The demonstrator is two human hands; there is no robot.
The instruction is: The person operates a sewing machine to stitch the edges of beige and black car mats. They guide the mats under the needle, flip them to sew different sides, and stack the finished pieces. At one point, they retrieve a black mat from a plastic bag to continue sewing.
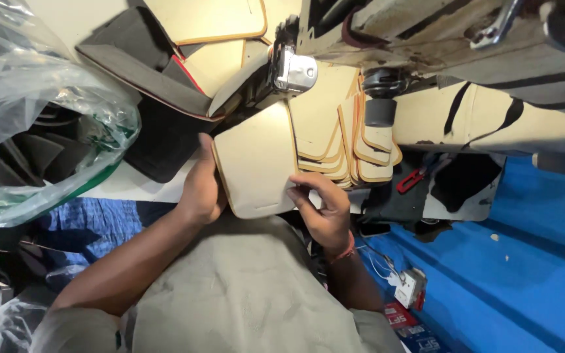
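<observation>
Cream panel (256, 160) with a tan piped edge sits between our two hands, its far end pushed up under the metal presser foot (295, 70) of the sewing machine (426, 39), so the edge can feed straight to the needle. Our left hand (201, 186) is clasped flat along the panel's left edge, steadying it, while our right hand (322, 206) pinches the lower right corner between thumb and fingers, which looks like a way to keep the piece taut and guided. Just right of the panel, a fanned stack of matching pieces (354, 147) lies on the machine table. Beyond the panel's left edge we see dark grey felt pieces (158, 72), and further left a clear plastic bag (40, 124). Below the panel is our grey shirt (243, 287).
</observation>
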